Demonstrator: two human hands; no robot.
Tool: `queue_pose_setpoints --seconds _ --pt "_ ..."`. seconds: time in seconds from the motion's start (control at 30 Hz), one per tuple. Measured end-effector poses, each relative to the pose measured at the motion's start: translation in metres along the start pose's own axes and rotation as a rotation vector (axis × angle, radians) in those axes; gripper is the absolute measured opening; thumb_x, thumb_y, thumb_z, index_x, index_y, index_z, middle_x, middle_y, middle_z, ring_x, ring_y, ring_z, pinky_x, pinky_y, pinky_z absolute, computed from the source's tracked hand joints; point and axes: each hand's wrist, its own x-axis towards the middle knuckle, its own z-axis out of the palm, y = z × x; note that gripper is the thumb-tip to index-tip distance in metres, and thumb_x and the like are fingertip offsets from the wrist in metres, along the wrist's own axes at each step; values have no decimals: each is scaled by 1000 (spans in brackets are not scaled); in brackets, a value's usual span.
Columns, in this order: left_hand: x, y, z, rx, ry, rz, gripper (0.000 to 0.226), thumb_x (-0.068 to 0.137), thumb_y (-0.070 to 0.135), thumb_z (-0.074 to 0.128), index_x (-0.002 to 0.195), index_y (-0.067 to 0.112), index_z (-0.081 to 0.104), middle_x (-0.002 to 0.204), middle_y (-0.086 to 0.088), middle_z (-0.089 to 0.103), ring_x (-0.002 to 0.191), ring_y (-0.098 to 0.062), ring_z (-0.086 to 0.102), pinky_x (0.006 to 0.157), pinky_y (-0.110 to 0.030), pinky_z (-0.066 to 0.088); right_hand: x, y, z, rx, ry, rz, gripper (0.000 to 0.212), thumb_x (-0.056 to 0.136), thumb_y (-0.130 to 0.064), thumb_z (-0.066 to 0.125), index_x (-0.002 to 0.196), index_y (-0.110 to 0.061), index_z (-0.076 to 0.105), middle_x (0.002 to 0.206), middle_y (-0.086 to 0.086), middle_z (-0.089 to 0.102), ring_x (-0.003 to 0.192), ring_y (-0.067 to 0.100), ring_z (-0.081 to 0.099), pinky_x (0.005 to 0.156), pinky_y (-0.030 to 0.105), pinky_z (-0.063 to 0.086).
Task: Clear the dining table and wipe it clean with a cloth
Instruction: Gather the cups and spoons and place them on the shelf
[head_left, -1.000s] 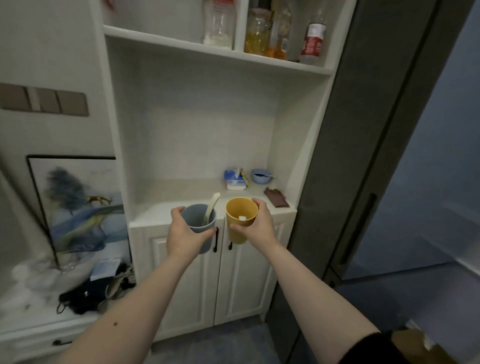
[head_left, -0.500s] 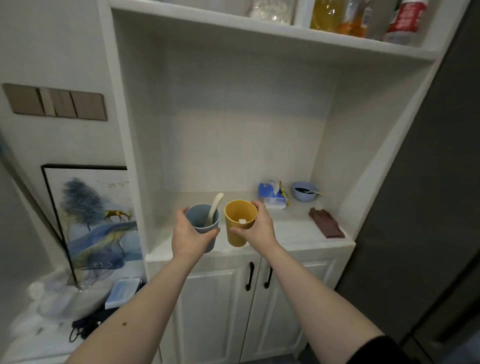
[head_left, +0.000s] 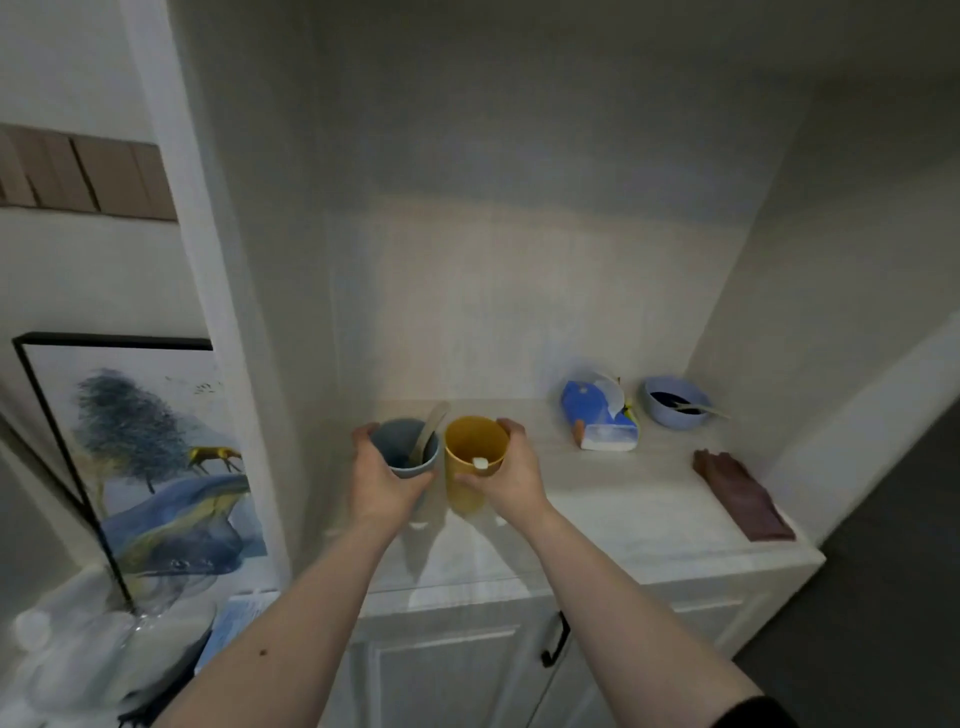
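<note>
Head view, the only one I have.

Holdings: my left hand (head_left: 382, 480) wraps a grey-blue, smooth-walled cup (head_left: 407, 449) with a pale spoon (head_left: 429, 434) leaning loose inside. My right hand (head_left: 511, 478) wraps a mustard-yellow cup (head_left: 474, 460), matte, slightly tapered, with a small white scrap at its inner rim. Both cups sit low over the white cabinet countertop (head_left: 597, 525), rims nearly touching; I cannot tell whether their bases have landed.

Task's own things: the dining table is out of sight. The dark brown folded cloth (head_left: 740, 493), flat and soft-looking, lies at the counter's right edge, well apart from both hands.

Other entries: a blue-and-white soft tissue pack (head_left: 600, 418); a round lilac-blue bowl (head_left: 675, 402) with dark contents and a pale utensil across it; a black-framed painted landscape (head_left: 156, 457) leaning left of the cabinet; clear crinkled plastic beneath it.

Risks, as I judge them:
- The spoon is unsecured, so a tilt on release may tip it out or topple the light cup.
- The cups crowd each other, and a knock between rims could slide one on the glossy top.
- Any dregs would spill onto the counter.
</note>
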Motion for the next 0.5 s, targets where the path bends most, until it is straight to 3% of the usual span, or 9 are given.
queue_pose_setpoints --seconds 0.23,0.4,0.5 --pt "46 -14 13 -39 99 -37 75 59 5 84 118 11 38 103 -1 48 93 -18 51 76 -27 43 50 6 20 21 -77 17 88 64 -9 84 137 -8 34 131 10 50 117 22 51 81 13 35" --pt "78 -20 19 -55 155 -65 78 55 0 85 118 10 41 101 -1 53 92 -20 55 79 -30 47 85 2 33 30 -158 -10 87 63 -11 85 135 -11 36 131 9 51 118 27 52 95 32 45" --pt "93 -25 22 -68 184 -29 73 56 3 86 115 9 44 101 -1 55 91 -20 58 76 -29 46 97 2 40 36 -177 -74 85 60 -14 86 131 -10 40 124 8 54 112 26 54 88 29 44"
